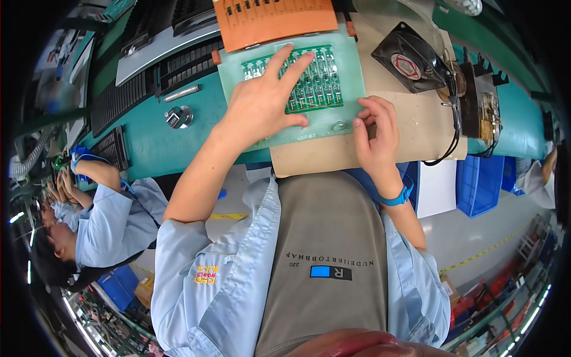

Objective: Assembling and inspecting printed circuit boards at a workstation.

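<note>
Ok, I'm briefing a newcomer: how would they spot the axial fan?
On the green workbench, find the brown sheet. Toward its far right, beyond the right hand, sits the axial fan. Its square black frame and round hub label set it apart from the cables.

From my remote feed I count two bare hands: one left hand (257,108) at eleven o'clock, one right hand (380,134) at two. Toward twelve I tally one circuit-board panel (328,83), one pale green plate (353,77) and one orange flap (278,31); the panel's small boards, partly covered, I can't number. I get one black fan (409,58) between one and two, one metal cylinder (182,93) and one small counter device (179,117) at ten, and one blue wristband (397,197) at three.
</note>
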`<action>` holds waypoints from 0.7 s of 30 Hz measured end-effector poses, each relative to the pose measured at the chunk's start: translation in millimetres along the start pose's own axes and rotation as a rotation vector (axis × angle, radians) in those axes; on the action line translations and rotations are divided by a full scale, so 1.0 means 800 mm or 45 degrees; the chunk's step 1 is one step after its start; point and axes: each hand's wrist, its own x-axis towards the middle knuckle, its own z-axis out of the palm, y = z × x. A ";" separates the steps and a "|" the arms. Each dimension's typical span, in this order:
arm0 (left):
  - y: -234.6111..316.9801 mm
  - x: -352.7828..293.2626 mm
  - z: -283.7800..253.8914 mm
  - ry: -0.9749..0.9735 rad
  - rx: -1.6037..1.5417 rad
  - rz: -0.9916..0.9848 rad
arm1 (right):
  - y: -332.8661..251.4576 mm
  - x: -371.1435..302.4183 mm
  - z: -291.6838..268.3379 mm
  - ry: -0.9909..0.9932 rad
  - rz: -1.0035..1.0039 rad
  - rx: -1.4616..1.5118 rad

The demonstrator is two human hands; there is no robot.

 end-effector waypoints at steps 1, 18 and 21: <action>-0.001 0.004 0.004 -0.021 0.042 0.008 | 0.001 -0.001 -0.001 0.003 -0.002 0.012; 0.001 0.028 0.000 -0.049 0.215 0.127 | 0.004 -0.002 -0.005 -0.020 0.027 0.137; -0.001 0.030 -0.001 -0.042 0.236 0.136 | 0.003 -0.001 -0.006 -0.022 0.027 0.135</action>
